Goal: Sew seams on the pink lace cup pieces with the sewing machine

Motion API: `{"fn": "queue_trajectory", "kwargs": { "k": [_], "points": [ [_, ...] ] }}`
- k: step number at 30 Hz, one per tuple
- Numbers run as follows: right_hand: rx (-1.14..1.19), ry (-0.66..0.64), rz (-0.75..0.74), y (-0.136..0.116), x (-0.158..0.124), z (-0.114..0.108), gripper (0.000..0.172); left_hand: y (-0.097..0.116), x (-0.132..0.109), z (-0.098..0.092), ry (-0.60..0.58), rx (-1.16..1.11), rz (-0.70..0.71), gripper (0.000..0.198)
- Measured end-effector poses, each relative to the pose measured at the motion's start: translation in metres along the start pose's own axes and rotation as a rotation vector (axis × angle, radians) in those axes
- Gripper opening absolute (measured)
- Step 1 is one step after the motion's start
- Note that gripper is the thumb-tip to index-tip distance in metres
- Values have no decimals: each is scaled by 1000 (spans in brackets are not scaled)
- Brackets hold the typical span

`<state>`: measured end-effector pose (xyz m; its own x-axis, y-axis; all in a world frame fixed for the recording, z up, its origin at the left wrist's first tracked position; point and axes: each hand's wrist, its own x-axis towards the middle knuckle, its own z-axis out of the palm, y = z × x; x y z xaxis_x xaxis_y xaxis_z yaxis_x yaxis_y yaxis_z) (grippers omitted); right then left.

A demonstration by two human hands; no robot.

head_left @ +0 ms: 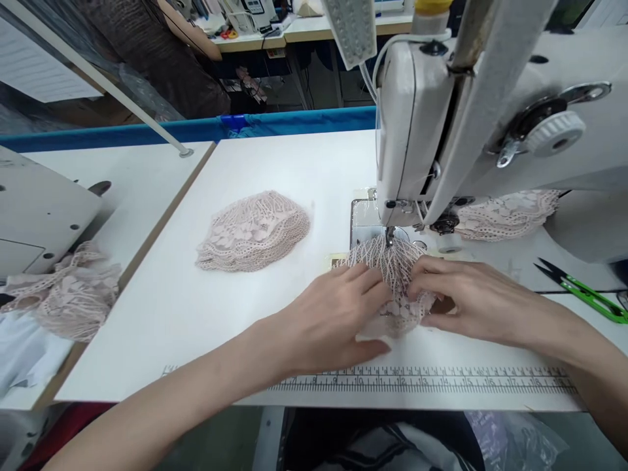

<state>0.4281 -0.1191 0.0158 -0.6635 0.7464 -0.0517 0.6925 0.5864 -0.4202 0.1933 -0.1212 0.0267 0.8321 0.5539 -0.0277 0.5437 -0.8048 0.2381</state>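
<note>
A pale pink lace piece (392,265) lies under the needle of a white sewing machine (422,131). My left hand (333,320) rests flat on the lace's near left side, fingers stretched toward the needle. From the right, my right hand (461,294) pinches the lace's edge with bent fingers. Both hands press the fabric onto the white table (275,170).
A stack of finished lace pieces (252,232) sits left of the machine, and more lace (505,212) lies behind the needle. A loose lace heap (69,291) is on the neighbouring table at left. Green thread snips (583,291) lie at right. A printed ruler (417,379) runs along the front edge.
</note>
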Motion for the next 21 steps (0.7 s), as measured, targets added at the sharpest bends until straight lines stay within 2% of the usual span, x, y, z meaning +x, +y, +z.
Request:
{"fn": "queue_trajectory", "kwargs": {
  "k": [1, 3, 4, 6, 9, 12, 14, 16, 18, 19, 21],
  "points": [
    [15, -25, -2, 0, -1, -1, 5, 4, -1, 2, -28, 30, 10, 31],
    [32, -17, 23, 1, -1, -2, 13, 10, 0, 11, 1, 149, 2, 17],
    [49, -1, 53, 2, 0, -2, 16, 11, 1, 17, 46, 214, -12, 11],
    [122, 29, 123, 2, 1, -3, 18, 8, 7, 27, 165, 299, -34, 16],
    [202, 72, 152, 2, 2, -2, 16, -3, 16, 28, 220, 96, -108, 27],
    [76, 144, 71, 0, 3, 3, 8, -11, 22, 13, 219, -201, -242, 29],
    [-81, 289, 28, 1, 4, 9, 13, -14, 24, 2, 194, -313, -275, 26],
    [-224, 513, 11, 2, 6, 14, 23, -16, 26, -7, 143, -349, -274, 21],
    [-324, 701, 10, 3, 8, 18, 28, -19, 30, -11, 90, -319, -280, 35],
    [-350, 745, 10, 4, 10, 19, 29, -21, 32, -11, 70, -287, -291, 40],
    [-360, 750, 18, 5, 12, 20, 30, -26, 37, -10, 42, -228, -315, 34]
  ]
}}
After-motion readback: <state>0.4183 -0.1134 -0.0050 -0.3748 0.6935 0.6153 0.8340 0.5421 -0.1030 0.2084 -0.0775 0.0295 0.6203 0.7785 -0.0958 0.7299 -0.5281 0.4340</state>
